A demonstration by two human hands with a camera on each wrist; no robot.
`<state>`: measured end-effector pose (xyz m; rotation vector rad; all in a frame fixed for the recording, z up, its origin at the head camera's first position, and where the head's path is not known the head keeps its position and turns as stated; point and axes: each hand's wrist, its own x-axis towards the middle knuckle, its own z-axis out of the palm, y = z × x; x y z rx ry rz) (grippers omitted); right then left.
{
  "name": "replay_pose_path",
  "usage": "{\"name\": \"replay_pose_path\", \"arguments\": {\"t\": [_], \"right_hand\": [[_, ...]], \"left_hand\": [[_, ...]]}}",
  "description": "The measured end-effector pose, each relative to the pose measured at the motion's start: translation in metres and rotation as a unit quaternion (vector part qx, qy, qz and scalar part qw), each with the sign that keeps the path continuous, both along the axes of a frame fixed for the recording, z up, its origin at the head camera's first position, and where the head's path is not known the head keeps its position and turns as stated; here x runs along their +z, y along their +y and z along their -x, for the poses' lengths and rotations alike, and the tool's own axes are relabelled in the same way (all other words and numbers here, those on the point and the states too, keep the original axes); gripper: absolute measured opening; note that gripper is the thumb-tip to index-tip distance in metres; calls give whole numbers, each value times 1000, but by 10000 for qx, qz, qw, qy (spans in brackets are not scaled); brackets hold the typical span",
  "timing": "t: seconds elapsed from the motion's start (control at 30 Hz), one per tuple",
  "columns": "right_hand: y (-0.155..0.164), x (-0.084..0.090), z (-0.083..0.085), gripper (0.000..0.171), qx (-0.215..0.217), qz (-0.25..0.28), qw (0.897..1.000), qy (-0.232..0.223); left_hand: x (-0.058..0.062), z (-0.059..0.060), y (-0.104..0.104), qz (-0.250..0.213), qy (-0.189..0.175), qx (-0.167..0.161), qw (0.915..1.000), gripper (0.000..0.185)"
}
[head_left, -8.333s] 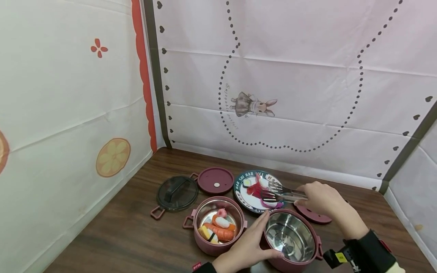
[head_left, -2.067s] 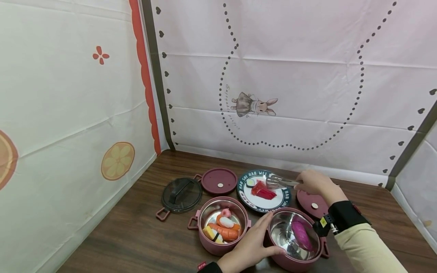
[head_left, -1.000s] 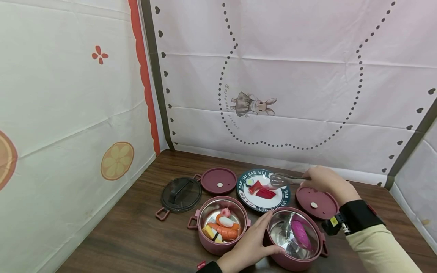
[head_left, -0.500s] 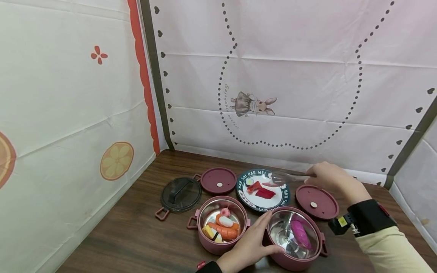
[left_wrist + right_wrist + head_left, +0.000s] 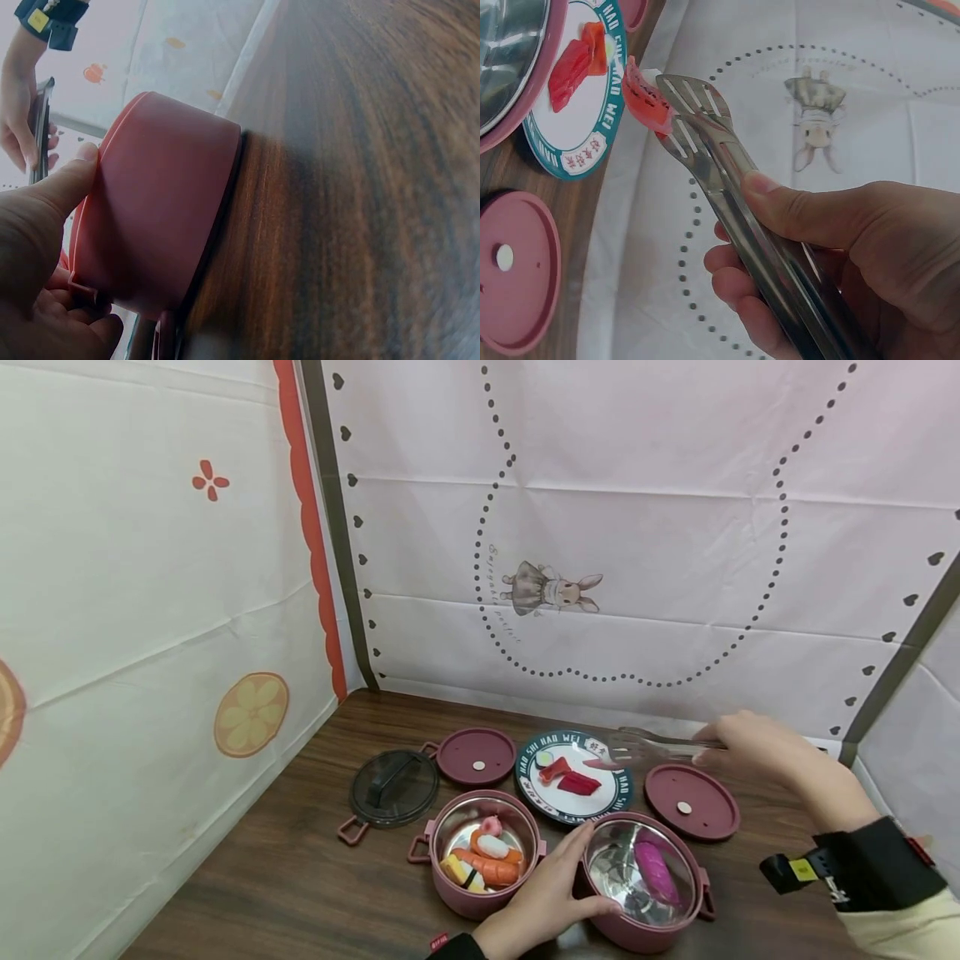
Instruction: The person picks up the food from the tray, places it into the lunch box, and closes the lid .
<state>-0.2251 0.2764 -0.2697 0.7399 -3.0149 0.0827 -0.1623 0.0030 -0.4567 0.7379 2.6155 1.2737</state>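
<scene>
Head view: my right hand (image 5: 753, 747) grips a pair of slotted metal tongs (image 5: 750, 244), and a curved pink piece (image 5: 646, 101) is caught at their ends. The tongs lie almost level here, their long axis running left to right, slotted ends pointing left and handles back in my grasp. Their tips and the pink piece stand over the right edge of the white plate (image 5: 547, 787), the piece's length following much the same line. From my right wrist the tongs slant instead from lower right to upper left; the pink piece sits just past their ends, dark specks on it, bowed and sloping down to the right.

My left hand (image 5: 551, 885) holds the right pot (image 5: 637, 937) at its left side, thumb by the rim and fingers along the far part of the wall. Inside that pot a purple piece (image 5: 656, 872) lies with its long axis from back left to front right. On the plate rest an orange-red piece (image 5: 555, 769) and a deep red piece (image 5: 578, 783), the latter pointing mainly sideways. Right of the plate, a round lid (image 5: 697, 802) lies flat on the worktop (image 5: 300, 860).
</scene>
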Motion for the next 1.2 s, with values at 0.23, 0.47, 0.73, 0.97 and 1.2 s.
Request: {"name": "replay_pose_path", "arguments": {"t": [0.23,0.47,0.73,0.97,1.2], "right_hand": [[7,1,-21,22,-71,-110,9997,206],[12,-3,-39,32,-336,-279,9990,-8],[17,-1,-55,31,-296,-438,9986,95],[16,-1,-64,25,-326,-421,9985,87],[16,-2,-65,29,-320,-436,9985,75]], "left_hand": [[-1,1,0,26,73,12,10000,96],[-2,1,0,76,86,50,9999,96],[-1,2,0,74,-2,68,9999,95],[1,0,0,39,35,88,9999,94],[1,0,1,58,4,63,10000,95]]}}
